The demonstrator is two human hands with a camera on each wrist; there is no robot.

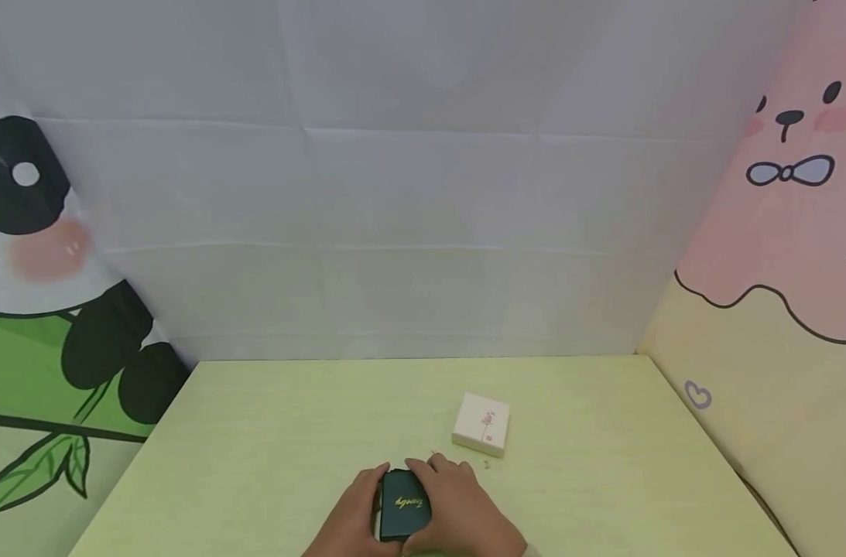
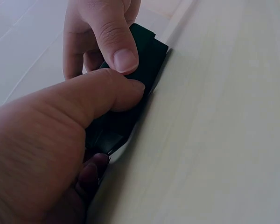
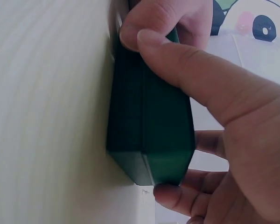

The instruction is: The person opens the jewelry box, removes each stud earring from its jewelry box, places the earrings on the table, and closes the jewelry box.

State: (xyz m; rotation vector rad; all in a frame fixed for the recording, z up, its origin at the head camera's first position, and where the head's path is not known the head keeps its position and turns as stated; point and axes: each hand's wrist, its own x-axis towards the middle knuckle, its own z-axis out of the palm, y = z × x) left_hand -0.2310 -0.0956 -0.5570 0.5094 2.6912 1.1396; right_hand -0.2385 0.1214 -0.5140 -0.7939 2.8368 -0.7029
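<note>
A small dark green jewelry box (image 1: 405, 503) with gold lettering on top sits at the near middle of the table. My left hand (image 1: 356, 514) grips its left side, thumb on the near face. On the right side my right hand (image 1: 460, 507) holds it, fingers spread toward the far corner. In the left wrist view, both thumbs press side by side on the near face of the box (image 2: 151, 56). A seam between lid and base runs along the box (image 3: 142, 121) in the right wrist view. The box's underside is hidden.
A white box (image 1: 481, 424) with a pink flower print lies beyond my right hand on the pale yellow-green table (image 1: 290, 418). Tiny bits (image 1: 487, 465) lie just in front of it. A white cloth (image 1: 423, 232) hangs behind the table, with printed cloths on both sides.
</note>
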